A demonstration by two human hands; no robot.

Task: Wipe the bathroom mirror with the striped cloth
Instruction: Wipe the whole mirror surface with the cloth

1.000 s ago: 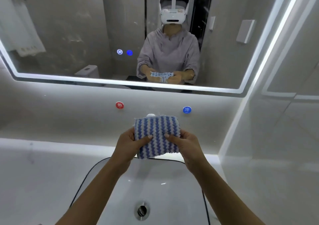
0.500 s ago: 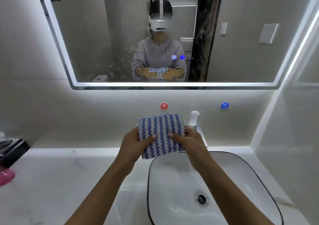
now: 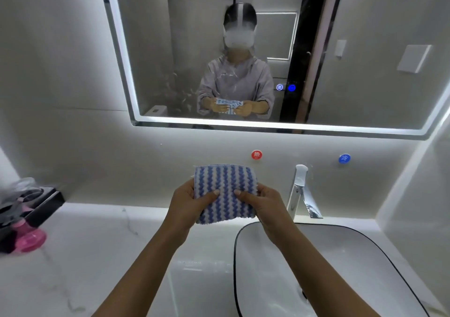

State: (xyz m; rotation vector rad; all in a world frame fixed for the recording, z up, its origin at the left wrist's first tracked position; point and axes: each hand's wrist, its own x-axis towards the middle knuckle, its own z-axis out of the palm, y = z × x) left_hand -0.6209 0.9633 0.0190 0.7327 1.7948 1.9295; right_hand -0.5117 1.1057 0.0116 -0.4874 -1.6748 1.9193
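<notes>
The mirror (image 3: pixel 365 61) spans the far wall, lit along its edge, with whitish smears at its centre-left. Below you, the white counter (image 3: pixel 97 256) runs left to right; the sink (image 3: pixel 341 268) is set into its right half, with the chrome faucet (image 3: pixel 300 190) at its far rim. The striped cloth (image 3: pixel 225 193), folded into a square, is held upright above the counter, just left of the faucet and clear of the mirror. Your left hand (image 3: pixel 187 202) pinches its left edge, thumb in front. Your right hand (image 3: pixel 264 203) pinches its right edge likewise.
</notes>
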